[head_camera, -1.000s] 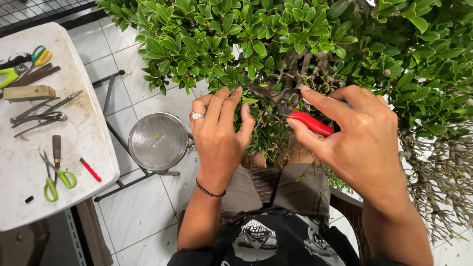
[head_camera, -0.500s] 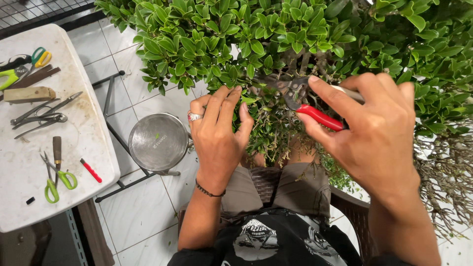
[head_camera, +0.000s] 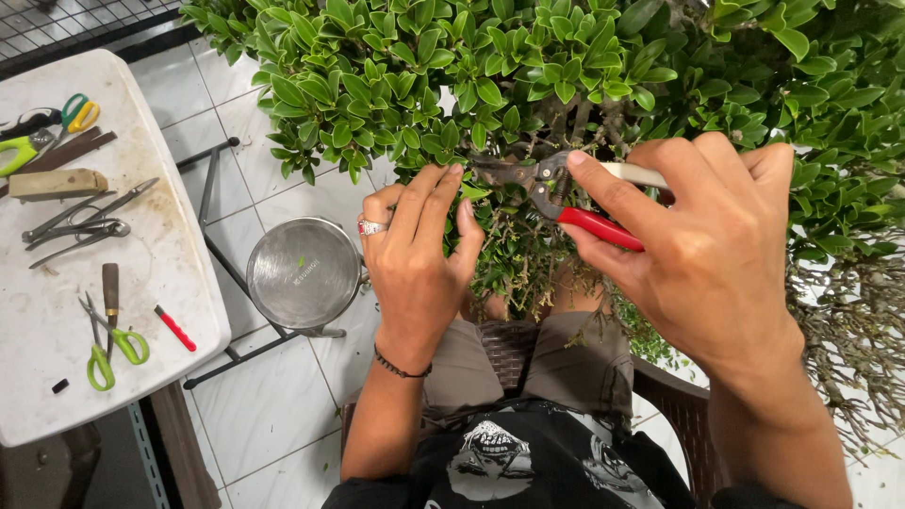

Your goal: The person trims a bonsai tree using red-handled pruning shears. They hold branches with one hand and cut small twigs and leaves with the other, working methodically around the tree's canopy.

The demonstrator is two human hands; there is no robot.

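Observation:
A dense green leafy shrub (head_camera: 528, 66) fills the top of the head view. My right hand (head_camera: 702, 245) grips red-handled pruning shears (head_camera: 575, 203), whose dark blades point left into the twigs under the leaves. My left hand (head_camera: 415, 254), with a ring and a wrist band, reaches up into the foliage, fingers touching small leaves just left of the blades; whether it pinches a twig I cannot tell.
At left stands a white table (head_camera: 57, 415) carrying green-handled scissors (head_camera: 104, 344), metal pliers (head_camera: 80, 221), a red marker (head_camera: 175, 328) and other tools. A round steel bowl (head_camera: 302, 273) rests on a black frame over the tiled floor. Bare dry branches (head_camera: 848, 349) hang at right.
My right hand with the shears has shifted slightly up and left, bringing the blades closer to my left fingers. My left hand has stayed nearly still.

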